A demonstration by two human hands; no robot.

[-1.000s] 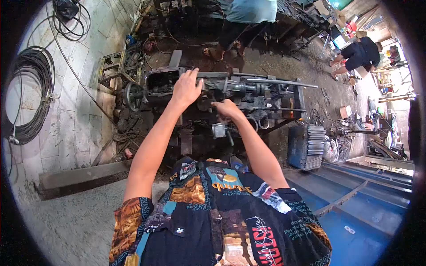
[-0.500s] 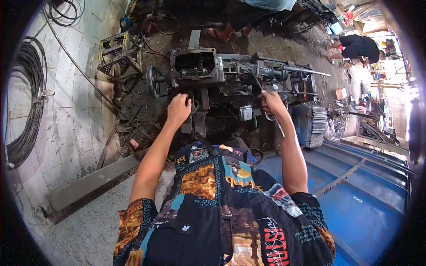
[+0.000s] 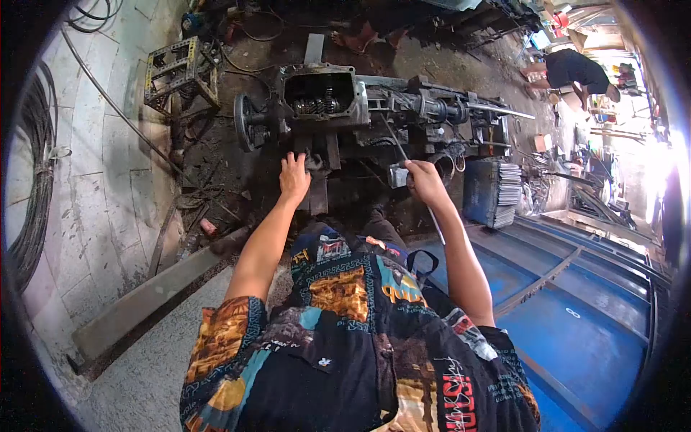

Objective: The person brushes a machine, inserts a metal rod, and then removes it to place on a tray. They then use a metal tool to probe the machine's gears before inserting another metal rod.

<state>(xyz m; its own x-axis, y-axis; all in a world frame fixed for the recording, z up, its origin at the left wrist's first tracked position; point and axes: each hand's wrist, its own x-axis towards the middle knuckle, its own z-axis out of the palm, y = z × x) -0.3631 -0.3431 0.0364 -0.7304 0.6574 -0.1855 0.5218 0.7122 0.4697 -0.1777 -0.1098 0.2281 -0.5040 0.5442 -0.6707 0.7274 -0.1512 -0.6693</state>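
Observation:
A thin metal rod (image 3: 394,137) is gripped in my right hand (image 3: 426,183), its far end slanting up to the machine's front side and its near end running back along my forearm. The greasy machine has an open gear housing (image 3: 354,119), with gears (image 3: 317,105) showing inside. My left hand (image 3: 294,177) is below the housing, beside dark metal parts; its fingers look slightly bent and apart, with nothing visible in them. A handwheel (image 3: 243,122) sticks out at the machine's left end. Close to my right hand is a small pale box-like part (image 3: 397,177).
A yellow-edged metal frame (image 3: 173,72) stands at left by the tiled wall, where a cable coil (image 3: 32,187) hangs. Stacked metal plates (image 3: 506,194) and a blue metal panel (image 3: 576,324) are at right. Another person (image 3: 576,75) bends over at the upper right.
My right hand has moved slightly left and down with the rod, which now points more steeply. My left hand has shifted slightly, its fingers looking more spread. The camera view has shifted a little.

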